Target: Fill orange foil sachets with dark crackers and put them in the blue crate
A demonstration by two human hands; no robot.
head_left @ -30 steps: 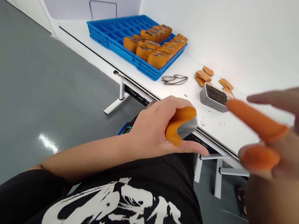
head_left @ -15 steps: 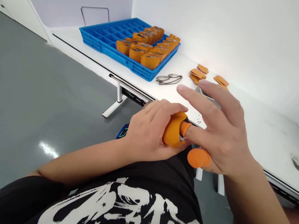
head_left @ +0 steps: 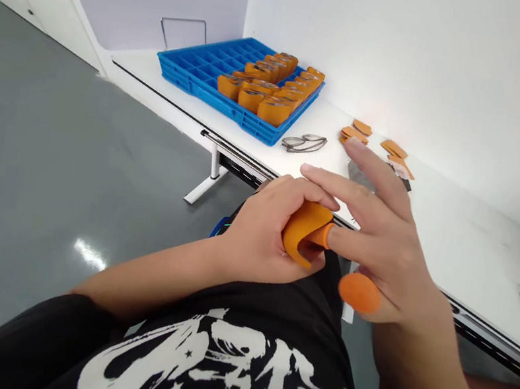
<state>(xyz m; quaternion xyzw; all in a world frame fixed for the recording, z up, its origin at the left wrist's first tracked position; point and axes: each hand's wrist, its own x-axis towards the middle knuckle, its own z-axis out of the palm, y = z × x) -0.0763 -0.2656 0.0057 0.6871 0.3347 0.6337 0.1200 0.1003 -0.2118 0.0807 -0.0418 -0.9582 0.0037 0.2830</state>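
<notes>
My left hand is wrapped round a curved, orange pouch-like piece, its open side facing right. My right hand has its fingers spread, and one finger wearing an orange finger cot reaches into the hollow of that piece. On the right thumb sits another orange finger cot, away from the piece. Both hands are above my lap, in front of the table edge. The inside of the orange piece is mostly hidden.
A blue divided tray stands on the white table, with several orange pouch-like pieces in its right-hand part. Folded glasses lie beside it. Several flat orange pieces lie farther right, near the wall.
The view has shifted slightly. The orange piece has turned in my left hand so its opening shows wider, and my right thumb has moved a little lower.
</notes>
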